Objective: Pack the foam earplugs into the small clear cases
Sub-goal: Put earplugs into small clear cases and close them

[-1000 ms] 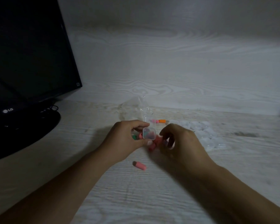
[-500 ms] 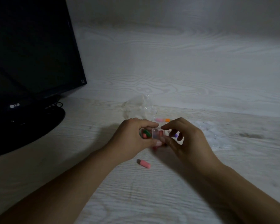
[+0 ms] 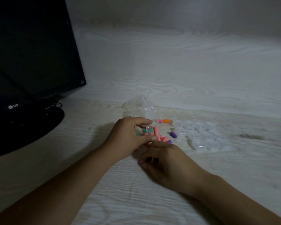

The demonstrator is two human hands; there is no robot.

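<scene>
**Figure: Foam earplugs and clear cases during packing at a pale worktop**

The left hand (image 3: 128, 137) is pinching a small clear case (image 3: 150, 129) between thumb and forefinger, just above a loose heap of foam earplugs (image 3: 159, 137) lying at the middle of the worktop (image 3: 104, 200). The right hand (image 3: 165, 161) is resting nearer the viewer, knuckles up and fingers curled under; whether it is holding anything cannot be told, since the fingertips are hidden beneath the palm.

The earplugs are showing as short rounded cylinders, mostly pink, with green ones to the left of the heap and a purple earplug (image 3: 173, 134) lying apart to the right. An orange earplug (image 3: 165, 120) is lying farther back, beside a crumpled clear bag (image 3: 139, 108). A cluster of spare clear cases (image 3: 204, 137) is sitting to the right, glinting faintly and hard to separate one from another in the dim light.

Judging by their look, the earplugs are likely very light, soft and compressible, and apt to roll; each is probably best taken across its middle with two fingertips. The cases appear rigid, smooth and slightly slippery, so gripping opposite side walls seems safest.

A dark monitor (image 3: 31, 54) is standing at the far left.
</scene>
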